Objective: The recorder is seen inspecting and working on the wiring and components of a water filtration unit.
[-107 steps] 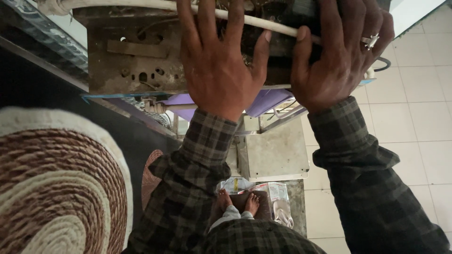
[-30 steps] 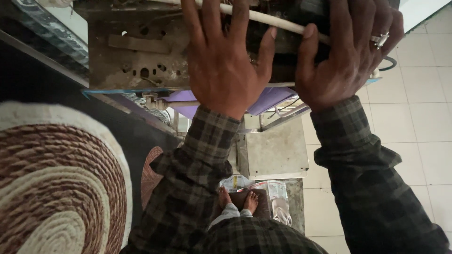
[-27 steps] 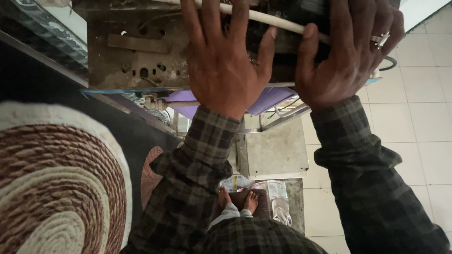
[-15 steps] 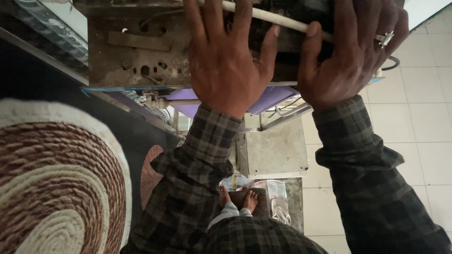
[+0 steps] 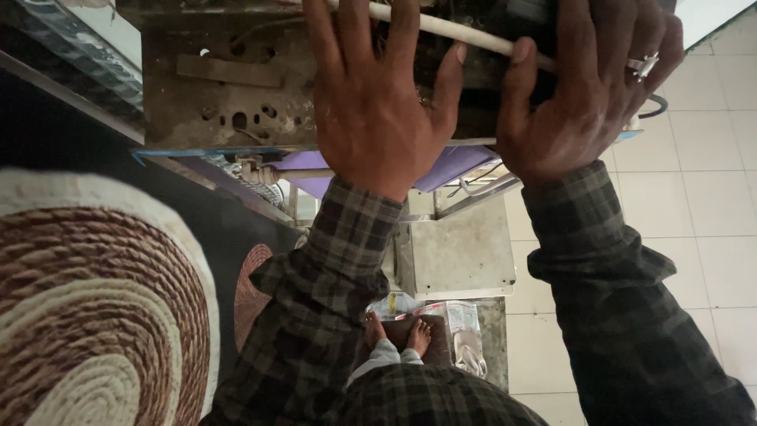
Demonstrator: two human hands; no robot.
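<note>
My left hand [image 5: 378, 102] lies flat and spread wide, palm down on the grimy metal machine body [image 5: 229, 87] that fills the top of the frame; the fingers stretch up over a pale rod [image 5: 473, 35] that runs aslant across the top centre; nothing is clasped, it only presses. My right hand [image 5: 583, 87], at the upper right, is curled more; the thumb sits on the near face and the fingers bend over the dark upper part of the machine, though how far they wrap round its edge I cannot tell; a ring [image 5: 643, 65] shows on one finger.

Below the machine, in the middle of the frame, a purple panel [image 5: 449, 167] peeps out; beneath that a grey metal plate [image 5: 461, 252]; lower still my bare feet [image 5: 398, 335] on a dark stand, with a crumpled plastic packet [image 5: 465, 347] just beside them; a woven round mat [image 5: 87, 315] fills the lower left, and pale floor tiles [image 5: 710, 205] the right.

As I judge it, the risk is a slip; the left palm has no grip, so should the machine tilt toward me its weight would fall on the right fingers alone, and my feet stand directly under it; the rod could also roll beneath my fingers and pinch them.
</note>
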